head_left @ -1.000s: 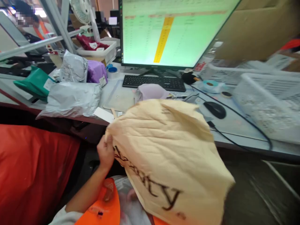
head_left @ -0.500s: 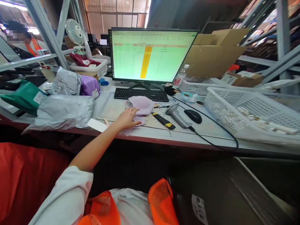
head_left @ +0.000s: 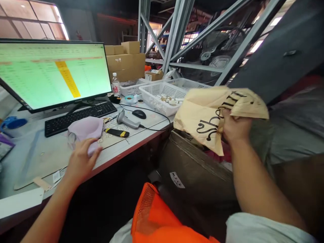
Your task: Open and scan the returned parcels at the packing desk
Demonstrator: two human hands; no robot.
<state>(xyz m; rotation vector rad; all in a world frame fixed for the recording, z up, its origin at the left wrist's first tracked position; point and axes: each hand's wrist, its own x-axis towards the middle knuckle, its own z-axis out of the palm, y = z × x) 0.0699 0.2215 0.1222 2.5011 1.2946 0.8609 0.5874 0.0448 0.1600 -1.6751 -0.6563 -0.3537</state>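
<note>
My right hand point(head_left: 236, 126) is closed on a crumpled cream packaging bag point(head_left: 194, 108) with large black lettering. It holds the bag above a big dark olive bin point(head_left: 197, 168), whose contents are mostly hidden behind it. At the desk's front edge my left hand point(head_left: 82, 158) lies with thumb and fingers apart, against a lavender bra point(head_left: 86, 128) with a moulded cup. Part of the bra is covered by the fingers. A black and yellow box cutter point(head_left: 116, 132) and a grey barcode scanner point(head_left: 128, 120) lie just right of it.
Behind the bra are a keyboard point(head_left: 81, 118) and a monitor point(head_left: 58, 74). A black mouse point(head_left: 139, 114), the scanner's cable and white plastic baskets point(head_left: 158, 101) occupy the desk's right side. White card tags point(head_left: 21, 202) lie front left. Metal shelf posts point(head_left: 174, 37) rise behind.
The view has swung right. My right hand, out of sight before, now shows with the cream bag in its grip over the bin. My left hand stays by the bra.
</note>
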